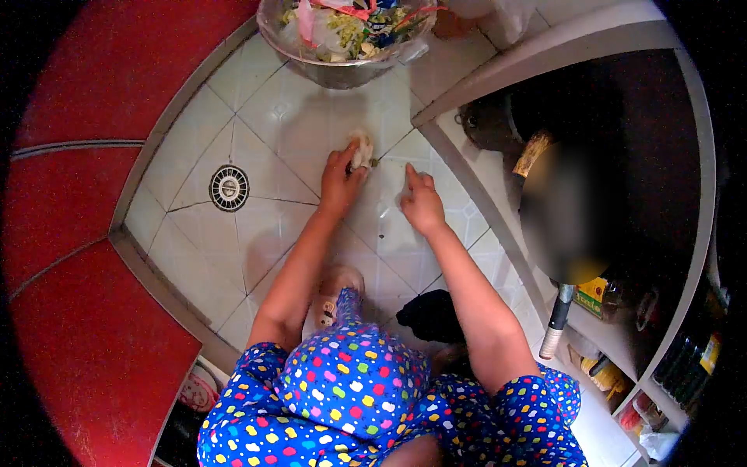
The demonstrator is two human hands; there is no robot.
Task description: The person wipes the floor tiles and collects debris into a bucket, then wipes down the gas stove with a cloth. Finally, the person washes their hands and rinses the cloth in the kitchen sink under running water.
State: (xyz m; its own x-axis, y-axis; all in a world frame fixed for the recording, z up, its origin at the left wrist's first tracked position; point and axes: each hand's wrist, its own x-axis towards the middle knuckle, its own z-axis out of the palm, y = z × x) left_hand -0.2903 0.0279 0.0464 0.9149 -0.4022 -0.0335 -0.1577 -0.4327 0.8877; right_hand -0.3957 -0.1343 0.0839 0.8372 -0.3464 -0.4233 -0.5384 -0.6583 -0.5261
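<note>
My left hand (342, 183) is closed around a crumpled whitish tissue (361, 149) on the tiled floor (272, 156). A small dark greenish scrap shows at the tissue's right edge. To the right, my right hand (422, 202) is low over the tiles, its index finger stretched out and the other fingers partly bent. I see nothing in it, and whether its fingertip touches the floor I cannot tell. A small dark speck (381, 236) lies on the tiles between my forearms.
Ahead stands a bin (342, 75) lined with clear plastic, full of food scraps and wrappers. A round floor drain (229, 188) is at left, beside red cabinets (85, 202). On the right, an open shelf unit (498, 202) holds pans; a pan handle (557, 315) sticks out toward me.
</note>
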